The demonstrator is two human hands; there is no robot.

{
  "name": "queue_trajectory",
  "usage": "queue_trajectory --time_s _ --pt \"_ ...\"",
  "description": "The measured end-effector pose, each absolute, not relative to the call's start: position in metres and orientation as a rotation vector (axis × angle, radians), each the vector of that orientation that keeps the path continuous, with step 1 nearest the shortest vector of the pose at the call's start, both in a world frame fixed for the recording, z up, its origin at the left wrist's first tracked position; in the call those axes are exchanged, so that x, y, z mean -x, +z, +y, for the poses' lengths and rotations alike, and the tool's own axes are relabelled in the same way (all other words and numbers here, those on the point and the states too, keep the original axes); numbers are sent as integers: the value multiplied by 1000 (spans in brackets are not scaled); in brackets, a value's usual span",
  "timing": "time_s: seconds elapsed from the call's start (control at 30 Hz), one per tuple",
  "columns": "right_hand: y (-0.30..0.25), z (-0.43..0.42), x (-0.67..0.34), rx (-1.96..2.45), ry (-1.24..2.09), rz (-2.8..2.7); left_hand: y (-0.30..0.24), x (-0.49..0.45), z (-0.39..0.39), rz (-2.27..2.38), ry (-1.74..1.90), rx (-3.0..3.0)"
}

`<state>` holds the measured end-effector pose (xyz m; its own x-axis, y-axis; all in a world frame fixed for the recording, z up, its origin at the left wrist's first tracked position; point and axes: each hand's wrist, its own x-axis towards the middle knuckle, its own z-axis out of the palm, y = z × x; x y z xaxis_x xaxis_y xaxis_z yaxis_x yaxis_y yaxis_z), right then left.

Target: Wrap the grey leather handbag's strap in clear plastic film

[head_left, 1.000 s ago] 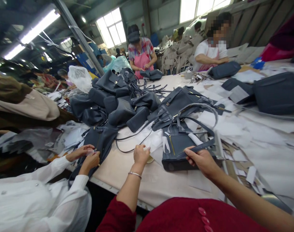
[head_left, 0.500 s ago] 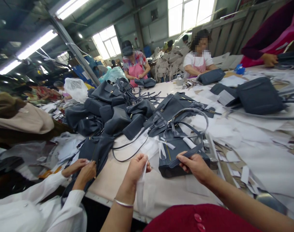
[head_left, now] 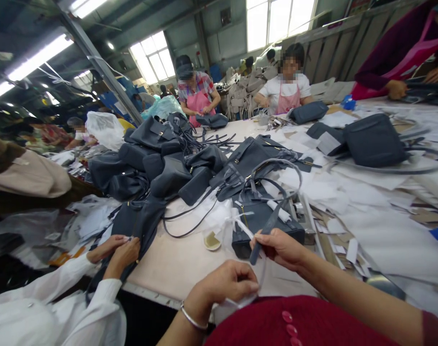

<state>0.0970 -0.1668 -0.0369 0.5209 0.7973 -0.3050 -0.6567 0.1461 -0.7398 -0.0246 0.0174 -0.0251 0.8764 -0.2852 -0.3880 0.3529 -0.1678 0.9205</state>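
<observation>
My right hand (head_left: 281,249) pinches a dark blue-grey bag strap (head_left: 267,226), whose tip pokes out below the fingers. Low in front of my red top, my left hand (head_left: 229,283) is closed on a thin clear plastic strip (head_left: 262,271) that runs up toward the right hand. Behind my right hand stands a dark handbag (head_left: 293,229) with a gold zip and a looped handle (head_left: 301,180) wrapped in pale film. White wrapping pieces hang at the bag's front. A small round dish (head_left: 212,241) lies on the table to the left of the bag.
A heap of dark bags (head_left: 171,175) fills the table's left side. Beside me a co-worker's hands (head_left: 119,252) work on another dark bag (head_left: 135,218). White sheets and scraps (head_left: 377,221) cover the right. Several people stand across the table.
My left hand has moved down and right, toward my lap, with the plastic strip. My right hand has shifted slightly left, and the strap now points downward. The round dish has come into sight.
</observation>
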Motion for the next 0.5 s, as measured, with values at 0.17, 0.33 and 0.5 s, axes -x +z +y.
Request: queue_trajectory --time_s 0.17,0.33,0.5 --pt "-25 -173 -93 1217 971 -589 -33 -10 44 505 -181 -1377" --pt "-30 -172 -79 1479 917 -892 -26 -42 32 550 -1 -1040" --pt "-32 -182 -80 1589 875 -999 -15 -48 21 467 29 -995"
